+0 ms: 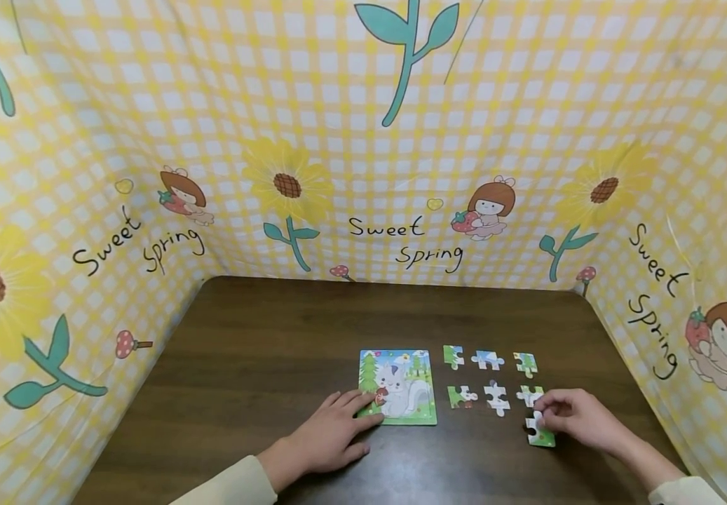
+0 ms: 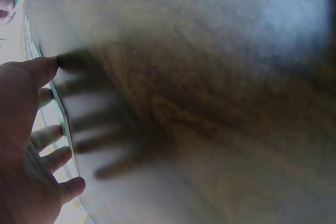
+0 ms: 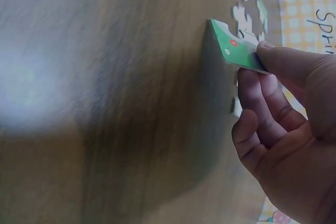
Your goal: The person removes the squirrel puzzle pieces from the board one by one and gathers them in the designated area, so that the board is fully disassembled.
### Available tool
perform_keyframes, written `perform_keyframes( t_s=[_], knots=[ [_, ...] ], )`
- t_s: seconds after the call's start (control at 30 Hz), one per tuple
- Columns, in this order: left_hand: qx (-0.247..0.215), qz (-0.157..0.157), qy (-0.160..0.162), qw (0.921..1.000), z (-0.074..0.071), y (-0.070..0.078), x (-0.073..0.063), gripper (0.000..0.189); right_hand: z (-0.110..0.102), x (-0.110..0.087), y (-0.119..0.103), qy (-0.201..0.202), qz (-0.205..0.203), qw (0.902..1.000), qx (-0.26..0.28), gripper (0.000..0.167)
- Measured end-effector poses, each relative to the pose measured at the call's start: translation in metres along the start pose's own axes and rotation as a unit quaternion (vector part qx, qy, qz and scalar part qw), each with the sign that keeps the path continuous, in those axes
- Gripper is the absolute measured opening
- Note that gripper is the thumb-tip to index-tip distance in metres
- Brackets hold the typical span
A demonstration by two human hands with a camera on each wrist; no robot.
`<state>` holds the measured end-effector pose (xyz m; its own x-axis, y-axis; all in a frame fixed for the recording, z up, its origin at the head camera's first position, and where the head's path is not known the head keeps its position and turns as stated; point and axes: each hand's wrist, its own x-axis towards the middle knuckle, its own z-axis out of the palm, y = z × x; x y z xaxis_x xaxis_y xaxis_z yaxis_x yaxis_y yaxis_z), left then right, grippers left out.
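My right hand [image 1: 582, 421] pinches a jigsaw piece [image 3: 233, 48] between thumb and fingertips. It is a green and white corner piece with a small red flower, held tilted over the table in the right wrist view. Next to it lies another jigsaw piece [image 1: 529, 394], partly covered by my fingers in the head view. My left hand [image 1: 331, 433] lies with spread fingers at the left edge of a square puzzle board [image 1: 412, 412], fingertips over its border. The board has a picture of a grey squirrel with an acorn among green trees.
Two rows of loose jigsaw pieces [image 1: 488, 360] lie right of the board on the dark wooden table [image 1: 262, 337]. A yellow checked cloth [image 1: 388, 168] with flowers and lettering walls the table in at the back and both sides.
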<state>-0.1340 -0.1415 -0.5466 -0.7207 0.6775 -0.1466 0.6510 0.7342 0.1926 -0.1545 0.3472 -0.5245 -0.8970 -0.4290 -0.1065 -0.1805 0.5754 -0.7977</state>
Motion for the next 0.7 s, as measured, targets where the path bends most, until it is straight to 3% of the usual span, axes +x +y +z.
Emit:
perform_keyframes(
  t_s=[0.3,0.7],
  knots=[
    [0.0,0.001,-0.003,1.0,-0.0013,-0.001,0.001,0.054,0.0024,-0.0073,0.0106,0.031,0.018,0.9961,-0.081,0.01],
    [0.006,0.001,-0.001,1.0,-0.0001,-0.0004,0.0002,0.054,0.0077,-0.0022,0.0119,0.041,0.003,0.9915,-0.124,0.009]
  ],
)
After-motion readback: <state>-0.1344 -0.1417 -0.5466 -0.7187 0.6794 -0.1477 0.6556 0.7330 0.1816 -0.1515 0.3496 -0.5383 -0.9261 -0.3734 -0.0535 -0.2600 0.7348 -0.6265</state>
